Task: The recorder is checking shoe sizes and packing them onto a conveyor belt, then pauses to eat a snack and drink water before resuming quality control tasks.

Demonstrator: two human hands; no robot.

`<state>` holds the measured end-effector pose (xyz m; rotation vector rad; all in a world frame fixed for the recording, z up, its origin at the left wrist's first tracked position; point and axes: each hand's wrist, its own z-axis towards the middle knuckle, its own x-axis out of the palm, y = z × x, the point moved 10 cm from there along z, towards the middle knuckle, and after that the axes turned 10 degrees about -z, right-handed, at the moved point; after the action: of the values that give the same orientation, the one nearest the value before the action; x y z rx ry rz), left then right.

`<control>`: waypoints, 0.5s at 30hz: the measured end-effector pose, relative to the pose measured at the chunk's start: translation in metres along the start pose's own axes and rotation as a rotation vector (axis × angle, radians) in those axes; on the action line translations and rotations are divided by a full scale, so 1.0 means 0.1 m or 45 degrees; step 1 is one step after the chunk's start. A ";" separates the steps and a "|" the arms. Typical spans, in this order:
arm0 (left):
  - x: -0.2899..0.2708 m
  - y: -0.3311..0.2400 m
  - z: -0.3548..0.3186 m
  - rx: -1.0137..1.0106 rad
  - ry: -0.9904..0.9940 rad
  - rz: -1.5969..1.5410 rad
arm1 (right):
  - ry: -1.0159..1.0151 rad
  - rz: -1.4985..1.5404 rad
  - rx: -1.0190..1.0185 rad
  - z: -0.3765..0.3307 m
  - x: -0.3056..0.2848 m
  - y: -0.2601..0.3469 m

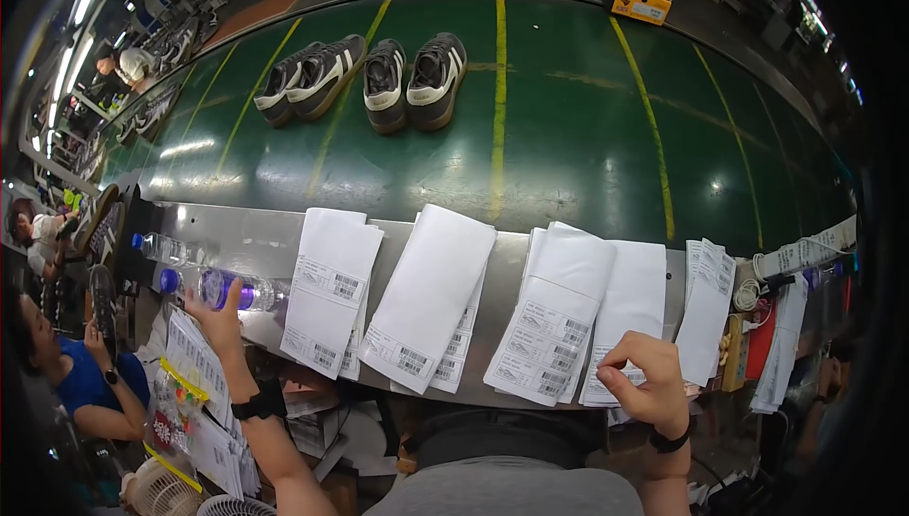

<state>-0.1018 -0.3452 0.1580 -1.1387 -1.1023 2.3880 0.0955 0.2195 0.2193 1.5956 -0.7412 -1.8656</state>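
My left hand [219, 325] is at the near side of a clear bottle [269, 294] with a purple label and blue cap, lying on the metal ledge. Its thumb and fingers are apart, the thumb overlapping the label. My right hand [649, 379] hovers at the lower end of a white printed sheet [632, 298], fingers curled and thumb near the index finger, with nothing visible between them. Further stacks of folded white sheets with barcodes lie along the ledge: the far-left stack [327, 279], a tilted one [431, 293] and a banded one [554, 312].
Beyond the ledge runs a green conveyor belt [559, 147] with yellow lines. Two pairs of dark sneakers [436, 80] stand on it. Shoe boxes [640, 5] sit past its far edge. Another bottle [170, 249] lies at left. A co-worker [80, 374] in blue holds a shoe.
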 end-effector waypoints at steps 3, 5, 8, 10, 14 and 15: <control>0.07 -0.24 -0.48 0.083 0.464 0.824 | 0.006 -0.040 0.095 -0.06 0.01 -0.12; 0.26 -0.50 -0.86 -0.002 1.033 1.008 | 0.008 -0.052 0.137 -0.09 0.00 -0.19; 0.74 -1.46 -1.37 0.306 1.449 0.069 | -0.005 -0.069 0.218 -0.13 -0.02 -0.36; 1.16 -2.03 -1.54 0.483 1.520 -0.071 | 0.016 -0.117 0.312 -0.15 0.01 -0.51; 2.15 -2.77 -1.51 0.829 1.305 -0.290 | 0.068 -0.179 0.297 -0.16 0.01 -0.52; 2.38 -2.89 -1.43 0.958 1.198 -0.298 | 0.073 -0.190 0.295 -0.16 -0.01 -0.51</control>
<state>-0.1706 0.0487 0.1847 -1.4344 -0.0068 1.4941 0.1084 0.2542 0.1809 1.8877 -0.8601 -1.8834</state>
